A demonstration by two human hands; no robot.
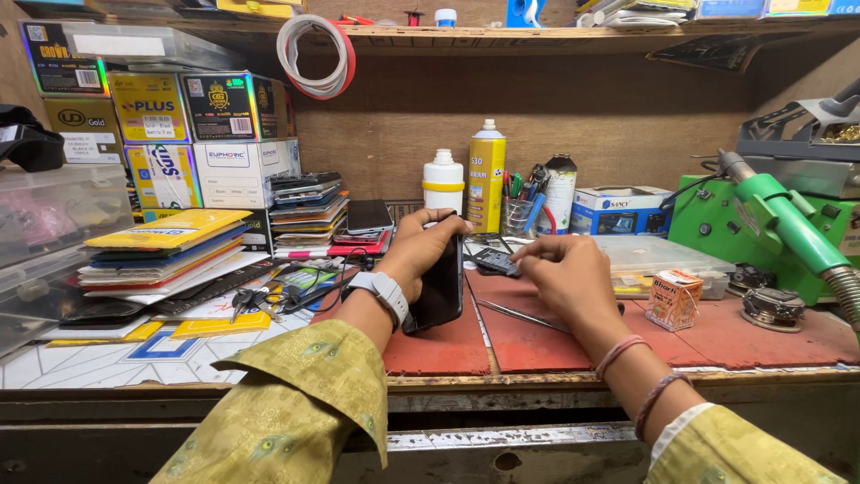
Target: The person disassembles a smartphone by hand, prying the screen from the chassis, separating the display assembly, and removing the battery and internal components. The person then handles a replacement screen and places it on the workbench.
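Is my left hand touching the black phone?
Touching. The head view shows the left hand wrapped around the upright phone, fingers curled over its top edge.

A single head-worn view looks forward and slightly down from the person's seat, close over the desk (pixel 717 336). It faces the wooden back wall (pixel 537 116), with the shelf (pixel 537 36) along the top edge and both forearms entering from below.

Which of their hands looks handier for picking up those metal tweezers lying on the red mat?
Probably the right hand: it rests empty right above the tweezers, fingertips by a small dark part. The left hand is busy holding the black phone upright on its edge.
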